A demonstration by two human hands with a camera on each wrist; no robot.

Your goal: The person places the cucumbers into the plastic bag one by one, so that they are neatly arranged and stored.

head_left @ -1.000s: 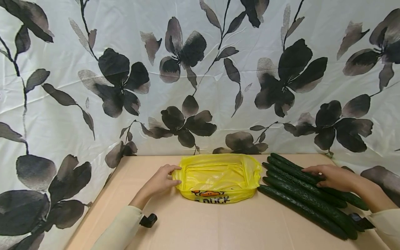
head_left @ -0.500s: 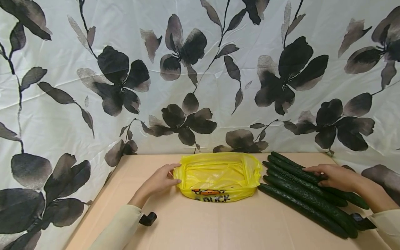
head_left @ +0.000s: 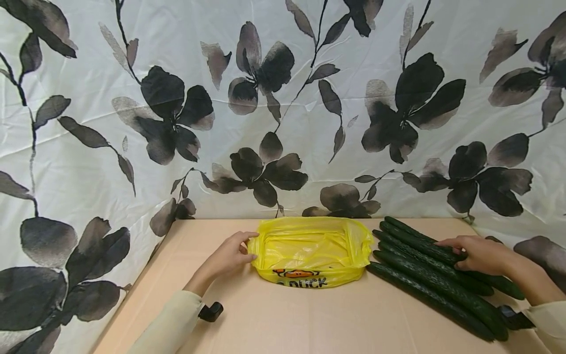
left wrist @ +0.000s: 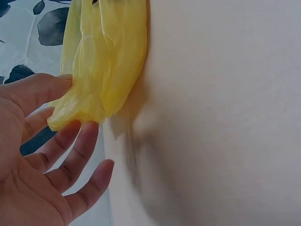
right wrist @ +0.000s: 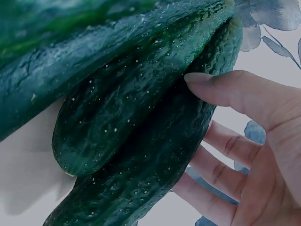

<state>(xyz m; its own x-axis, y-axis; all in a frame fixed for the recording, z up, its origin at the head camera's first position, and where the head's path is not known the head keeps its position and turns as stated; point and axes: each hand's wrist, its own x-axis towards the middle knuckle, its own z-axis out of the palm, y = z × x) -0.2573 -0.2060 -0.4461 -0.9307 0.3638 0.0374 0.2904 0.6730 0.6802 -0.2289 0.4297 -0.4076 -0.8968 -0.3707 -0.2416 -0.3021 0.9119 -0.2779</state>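
Note:
A yellow plastic bag (head_left: 309,250) with a printed duck design lies on the board, its opening spread toward the camera. My left hand (head_left: 227,255) holds the bag's left end, thumb on one side and fingertips on the other. The left wrist view shows the bag's gathered yellow end (left wrist: 82,106) between them. At the right, several long dark green cucumbers lie side by side on a slant. My right hand (head_left: 482,254) grips the outermost cucumber (right wrist: 155,146), its thumb on top and its fingers along the far side.
A peach-coloured board (head_left: 283,319) carries everything. Behind it hangs a white cloth (head_left: 327,29) printed with dark flowers. The other cucumbers (head_left: 435,292) point toward the bag's right end, their tips close to it.
My right hand has shifted slightly to the right along the cucumber. The left hand, the bag and the cucumbers stay nearly the same; the head view has shifted a little.

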